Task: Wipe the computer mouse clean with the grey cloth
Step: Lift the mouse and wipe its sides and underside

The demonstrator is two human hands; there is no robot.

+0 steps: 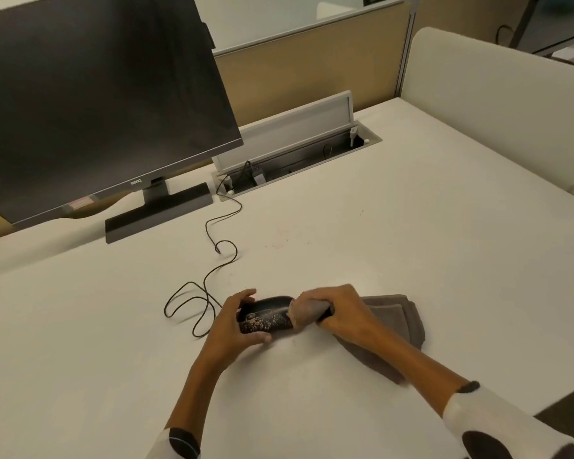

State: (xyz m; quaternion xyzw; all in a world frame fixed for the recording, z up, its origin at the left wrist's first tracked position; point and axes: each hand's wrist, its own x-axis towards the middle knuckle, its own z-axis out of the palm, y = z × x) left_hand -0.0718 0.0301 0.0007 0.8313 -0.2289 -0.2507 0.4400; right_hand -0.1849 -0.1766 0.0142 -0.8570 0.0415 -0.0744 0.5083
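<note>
White desk [362, 226] — dark monitor [90, 94] standing at its far left. Grey cloth [391, 319] lies folded on the desk under the right forearm. Right hand [338, 313] closed on a bunched corner of it, pressed to the mouse's right end. Left hand [236, 323] clasps the black mouse [265, 316] — speckled with pale flecks — at near centre. Its cable [209, 283] loops away.

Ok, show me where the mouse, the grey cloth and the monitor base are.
mouse [265, 318]: head view, its speckled top shell.
grey cloth [395, 316]: head view, folded part lying on the desk.
monitor base [159, 212]: head view, flat foot.
</note>
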